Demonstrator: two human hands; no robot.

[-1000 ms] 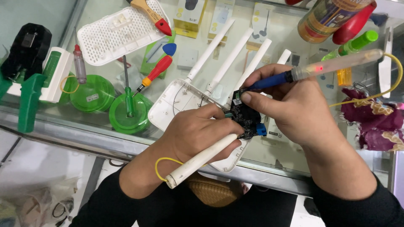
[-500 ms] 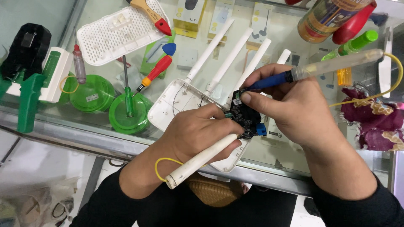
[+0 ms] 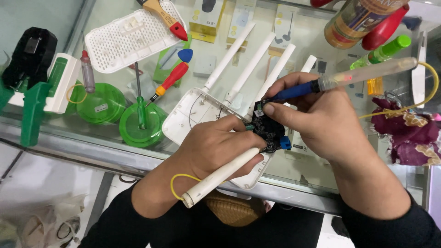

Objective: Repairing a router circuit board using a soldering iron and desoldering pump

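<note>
Right hand (image 3: 321,124) grip closed around blue-handled soldering iron (image 3: 349,79), tip down on black circuit board (image 3: 268,128) just below its thumb; left hand (image 3: 216,147) grip pinches that board over white router shell (image 3: 193,112) on glass bench (image 3: 294,165).

Around my left hand (image 3: 216,149) and right hand (image 3: 321,124) the counter is crowded. To the left stand two green lids (image 3: 138,124), one with a screwdriver (image 3: 139,98) upright in it, and a red-handled screwdriver (image 3: 172,78) just beyond. The router's antennas (image 3: 250,69) fan out ahead of my fingers. To the right, a purple cloth (image 3: 413,133) and bottles (image 3: 363,20) block the way. Open room lies below the glass edge (image 3: 92,154), toward me.
</note>
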